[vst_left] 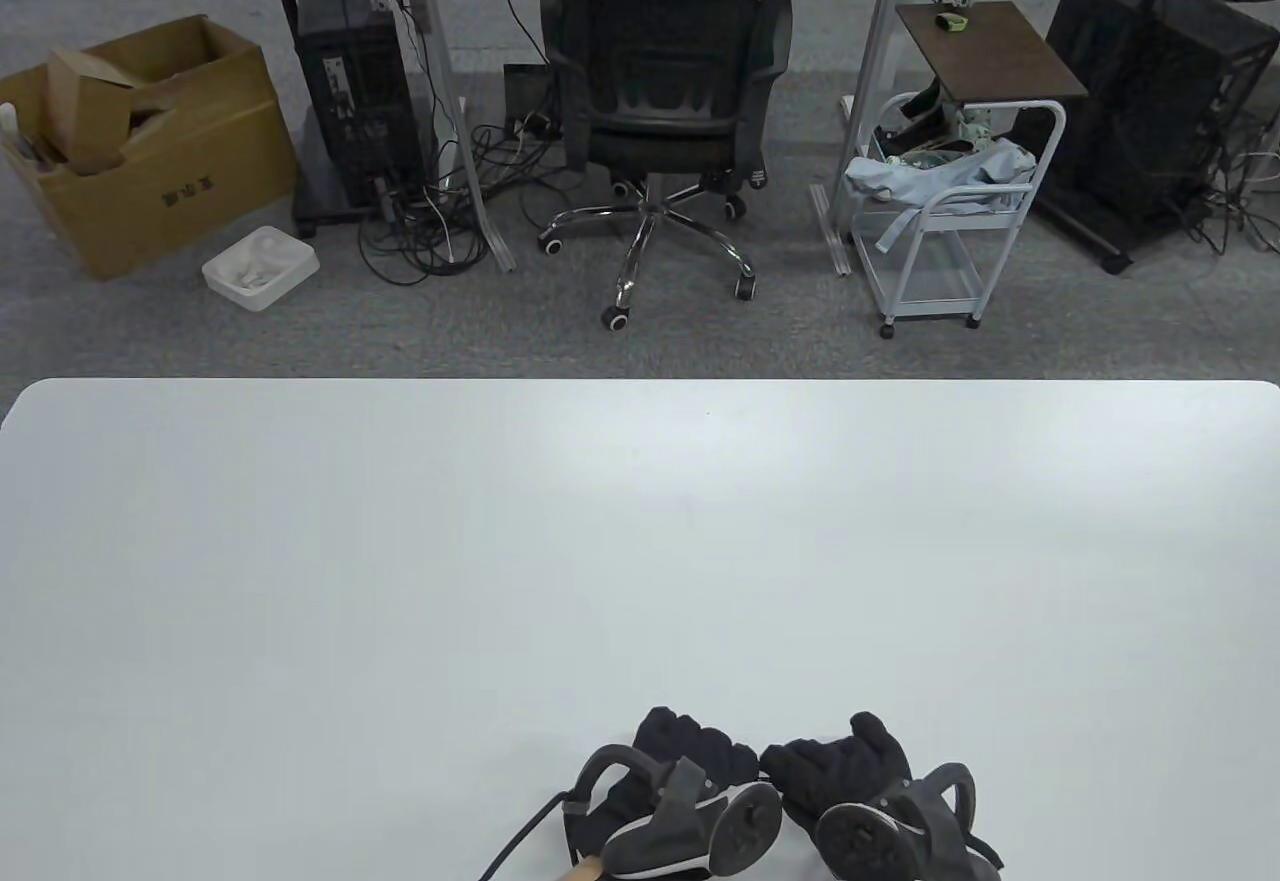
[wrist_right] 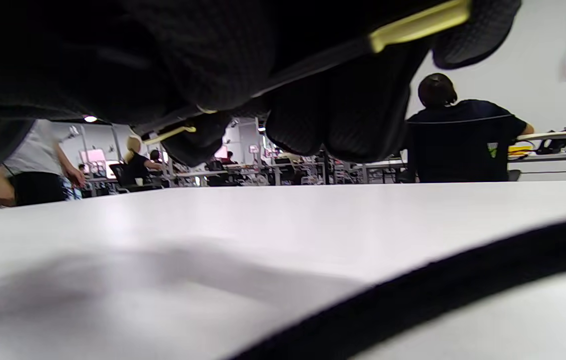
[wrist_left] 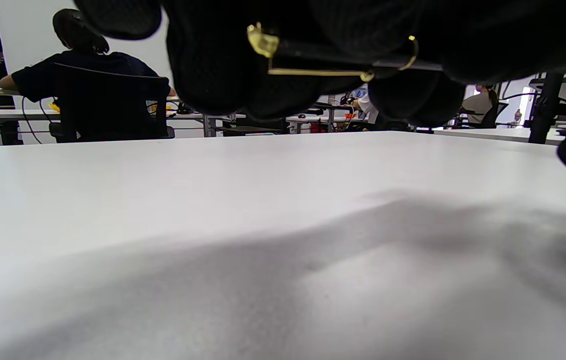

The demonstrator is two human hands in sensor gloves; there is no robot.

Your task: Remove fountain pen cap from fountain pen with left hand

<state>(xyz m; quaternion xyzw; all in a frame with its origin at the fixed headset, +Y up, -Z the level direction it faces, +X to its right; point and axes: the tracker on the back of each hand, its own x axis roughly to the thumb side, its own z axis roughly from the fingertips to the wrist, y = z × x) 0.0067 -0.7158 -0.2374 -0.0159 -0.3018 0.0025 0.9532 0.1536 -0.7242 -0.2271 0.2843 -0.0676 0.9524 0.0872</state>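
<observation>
Between the gloved left hand [vst_left: 690, 771], gripping the gold-clipped black cap [wrist_left: 320, 52], and right hand [vst_left: 850, 766], gripping the slim black fountain pen [wrist_right: 313, 62], cap apparently not yet off.

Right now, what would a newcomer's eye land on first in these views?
The two gloved hands, left hand and right hand, huddled together at the white table's near edge. In the left wrist view, the black fountain pen with its gold clip runs between both hands' fingers.
</observation>
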